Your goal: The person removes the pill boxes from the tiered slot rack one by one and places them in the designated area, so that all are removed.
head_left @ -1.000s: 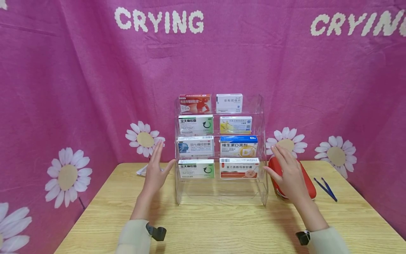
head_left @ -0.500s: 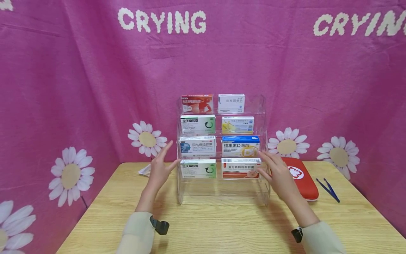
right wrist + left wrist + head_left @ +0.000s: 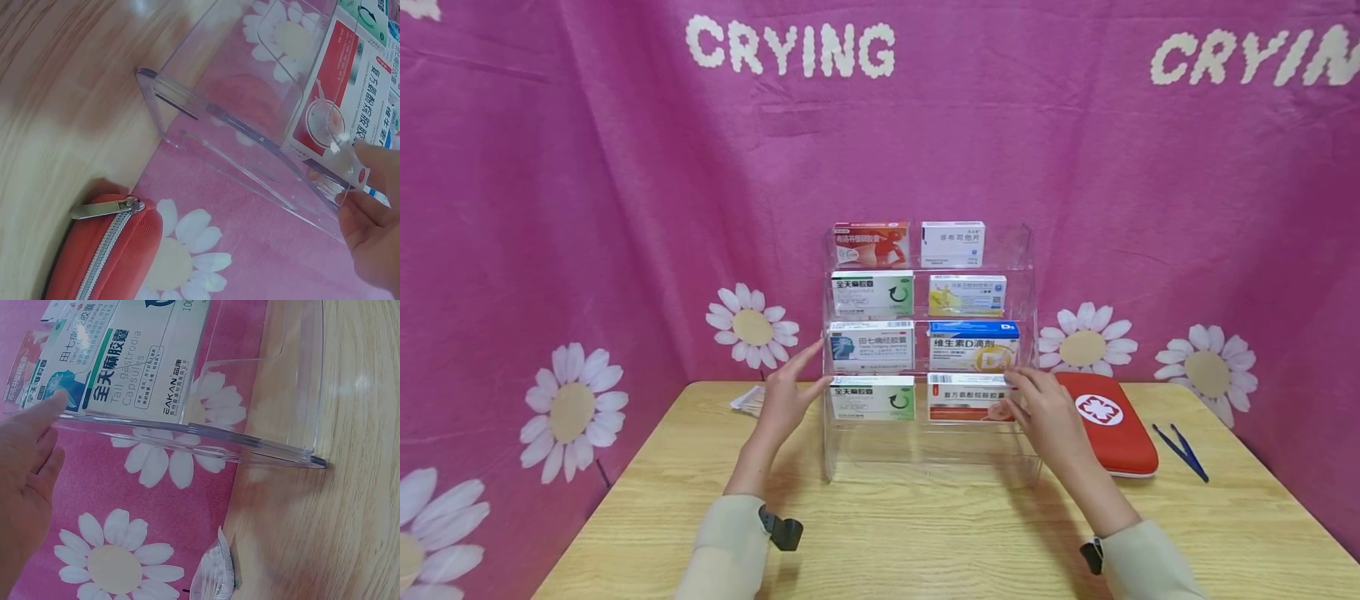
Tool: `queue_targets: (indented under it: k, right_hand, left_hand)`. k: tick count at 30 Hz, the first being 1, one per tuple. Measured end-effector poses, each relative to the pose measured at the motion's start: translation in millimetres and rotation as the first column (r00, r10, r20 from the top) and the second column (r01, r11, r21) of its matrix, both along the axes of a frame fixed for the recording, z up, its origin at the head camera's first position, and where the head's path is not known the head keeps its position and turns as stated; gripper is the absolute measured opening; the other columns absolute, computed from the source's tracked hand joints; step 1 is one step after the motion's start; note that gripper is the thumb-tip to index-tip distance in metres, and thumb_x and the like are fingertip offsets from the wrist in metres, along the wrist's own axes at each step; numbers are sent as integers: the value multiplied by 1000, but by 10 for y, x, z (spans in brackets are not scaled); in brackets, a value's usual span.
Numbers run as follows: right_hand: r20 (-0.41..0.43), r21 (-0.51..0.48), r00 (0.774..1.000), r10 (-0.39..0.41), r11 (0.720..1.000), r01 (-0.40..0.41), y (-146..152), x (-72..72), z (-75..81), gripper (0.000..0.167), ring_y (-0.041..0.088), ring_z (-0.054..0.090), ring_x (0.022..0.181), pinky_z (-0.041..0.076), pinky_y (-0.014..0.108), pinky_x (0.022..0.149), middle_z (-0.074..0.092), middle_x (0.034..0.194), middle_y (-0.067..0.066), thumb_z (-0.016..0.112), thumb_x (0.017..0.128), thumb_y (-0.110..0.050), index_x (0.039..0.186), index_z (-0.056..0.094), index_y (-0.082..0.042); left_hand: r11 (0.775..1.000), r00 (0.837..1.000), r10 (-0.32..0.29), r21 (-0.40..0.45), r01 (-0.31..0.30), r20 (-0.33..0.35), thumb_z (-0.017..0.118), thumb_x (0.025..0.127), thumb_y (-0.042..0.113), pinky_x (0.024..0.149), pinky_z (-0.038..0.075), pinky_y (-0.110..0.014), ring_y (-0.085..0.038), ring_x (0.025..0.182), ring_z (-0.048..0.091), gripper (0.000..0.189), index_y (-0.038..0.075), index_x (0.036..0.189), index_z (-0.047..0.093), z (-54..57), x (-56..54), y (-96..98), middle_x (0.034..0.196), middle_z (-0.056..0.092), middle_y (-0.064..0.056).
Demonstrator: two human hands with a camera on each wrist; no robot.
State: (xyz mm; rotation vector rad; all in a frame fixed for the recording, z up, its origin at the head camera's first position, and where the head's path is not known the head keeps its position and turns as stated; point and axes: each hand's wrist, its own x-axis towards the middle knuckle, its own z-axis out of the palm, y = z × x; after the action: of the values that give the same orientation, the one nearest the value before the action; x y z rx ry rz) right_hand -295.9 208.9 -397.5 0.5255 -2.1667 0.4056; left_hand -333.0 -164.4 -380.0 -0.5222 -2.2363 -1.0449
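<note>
A clear tiered display rack (image 3: 925, 454) stands upright on the table, medicine boxes in two columns on its tiers. My left hand (image 3: 784, 400) is at its left side, fingers fairly straight; in the left wrist view a fingertip touches the rack's edge beside a green-and-white medicine box (image 3: 134, 369). At the right side my right hand (image 3: 1051, 415) has bent fingers around the rack's edge, by the right end of a red-and-white medicine box (image 3: 966, 402). In the right wrist view its digits (image 3: 369, 159) lie on both sides of that edge, overlapping the box's corner.
A red zipped first-aid case (image 3: 1112, 429) lies right of the rack, close to the right forearm. Beyond it are blue tweezers (image 3: 1182, 452). A small packet of cotton swabs (image 3: 747, 402) lies behind the left hand. A pink flowered curtain (image 3: 647, 208) hangs behind the table.
Both hands have moved inward to the rack's sides. My right hand has come off from in front of the red case, whose white cross now shows. The boxes keep their places.
</note>
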Motion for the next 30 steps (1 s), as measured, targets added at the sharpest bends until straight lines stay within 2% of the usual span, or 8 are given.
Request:
queue_targets:
  k: [5, 13, 30]
  right_hand:
    - [-30, -19, 999, -15, 1000, 14, -24, -12, 1, 36, 37, 64, 98, 55, 51, 75, 68, 105, 19, 81, 71, 4, 105, 69, 1]
    - [-47, -47, 999, 1, 999, -3, -40, -32, 5, 32, 37, 63, 95, 53, 49, 71, 68, 100, 18, 81, 71, 5, 100, 69, 1]
    - [-42, -119, 997, 65, 991, -69, -64, -20, 79, 33, 32, 64, 93, 59, 49, 81, 65, 101, 17, 79, 71, 11, 102, 70, 2]
  left_hand:
    - [1000, 1000, 2, -8, -2, 23, 74, 85, 12, 109, 47, -46, -34, 129, 55, 57, 11, 139, 56, 3, -1, -4, 139, 59, -14]
    - [1000, 1000, 5, -18, -5, 22, 74, 85, 11, 107, 48, -46, -34, 127, 57, 56, 12, 138, 56, 1, -20, -20, 137, 60, -13]
    - [1000, 999, 4, -31, -3, 32, 75, 85, 11, 107, 49, -44, -33, 127, 57, 57, 12, 138, 56, -8, -26, -46, 137, 60, -13]
